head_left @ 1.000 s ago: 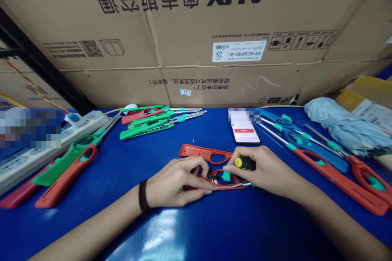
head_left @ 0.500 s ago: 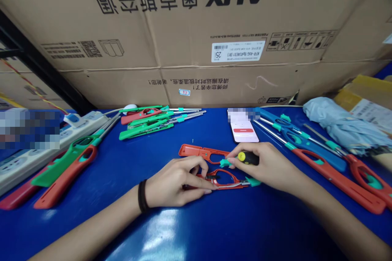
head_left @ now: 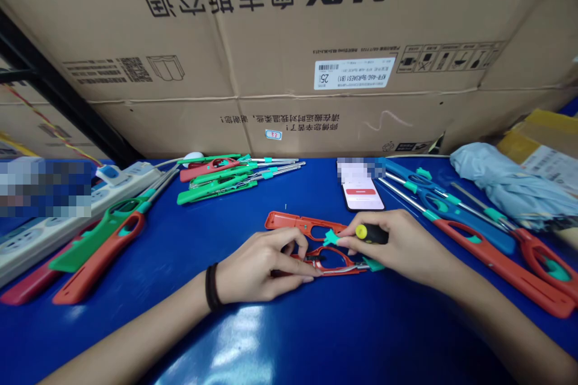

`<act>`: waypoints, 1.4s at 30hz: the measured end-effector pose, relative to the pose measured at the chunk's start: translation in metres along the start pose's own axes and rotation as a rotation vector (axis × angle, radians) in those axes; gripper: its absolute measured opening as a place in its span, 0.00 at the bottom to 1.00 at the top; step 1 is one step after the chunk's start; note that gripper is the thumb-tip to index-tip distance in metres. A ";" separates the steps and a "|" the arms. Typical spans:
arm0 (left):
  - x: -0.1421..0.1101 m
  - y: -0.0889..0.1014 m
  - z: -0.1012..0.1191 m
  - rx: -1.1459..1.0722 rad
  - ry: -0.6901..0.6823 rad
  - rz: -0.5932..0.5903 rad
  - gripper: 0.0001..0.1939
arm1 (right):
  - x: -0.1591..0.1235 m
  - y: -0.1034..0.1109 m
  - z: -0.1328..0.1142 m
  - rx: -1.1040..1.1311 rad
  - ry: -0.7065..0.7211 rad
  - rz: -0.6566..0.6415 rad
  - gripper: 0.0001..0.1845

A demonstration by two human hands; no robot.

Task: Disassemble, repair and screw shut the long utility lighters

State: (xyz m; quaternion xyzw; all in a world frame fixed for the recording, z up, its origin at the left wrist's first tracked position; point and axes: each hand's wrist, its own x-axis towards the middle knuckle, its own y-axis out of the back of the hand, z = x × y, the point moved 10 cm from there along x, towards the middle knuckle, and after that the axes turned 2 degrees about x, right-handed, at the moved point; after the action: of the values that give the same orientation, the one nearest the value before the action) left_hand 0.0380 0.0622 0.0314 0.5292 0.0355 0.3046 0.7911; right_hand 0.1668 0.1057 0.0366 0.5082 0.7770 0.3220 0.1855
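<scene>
Head view: the left hand (head_left: 266,267) presses its curled fingers onto a red plastic lighter shell (head_left: 327,268) lying flat on the glossy blue surface (head_left: 135,337), while the right hand (head_left: 400,246) closes around a black, yellow-capped screwdriver (head_left: 372,233). A matching orange-red half (head_left: 302,224) lies just behind, beside a teal plastic trigger (head_left: 332,239). Firm, even pinning should stop the thin, slick shell skating.

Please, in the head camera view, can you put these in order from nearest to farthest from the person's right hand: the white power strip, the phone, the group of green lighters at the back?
From the right hand:
1. The phone, ahead of the hand and a little left.
2. The green long-nosed lighters, at the back, left of the phone.
3. The white power strip, at the far left.
</scene>
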 end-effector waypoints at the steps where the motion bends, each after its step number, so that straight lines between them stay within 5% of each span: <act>1: 0.000 0.000 0.000 -0.001 -0.002 0.001 0.11 | -0.001 -0.003 -0.001 0.012 0.006 -0.022 0.11; 7: 0.000 0.000 0.000 -0.012 0.001 0.003 0.12 | -0.006 -0.024 -0.004 -0.112 0.049 -0.164 0.07; 12: 0.000 0.000 0.001 -0.005 -0.005 0.005 0.12 | -0.009 -0.020 -0.016 -0.205 0.168 -0.183 0.06; 19: 0.000 0.000 0.000 -0.004 -0.002 -0.005 0.12 | -0.011 -0.015 -0.013 -0.269 0.156 -0.229 0.07; 42: -0.001 0.000 -0.003 -0.026 0.020 0.003 0.12 | -0.012 -0.023 -0.021 -0.154 0.232 -0.243 0.09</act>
State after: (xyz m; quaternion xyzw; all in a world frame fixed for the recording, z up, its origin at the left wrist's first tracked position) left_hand 0.0362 0.0641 0.0303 0.5158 0.0388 0.3113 0.7972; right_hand 0.1429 0.0816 0.0354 0.3544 0.8217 0.4123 0.1707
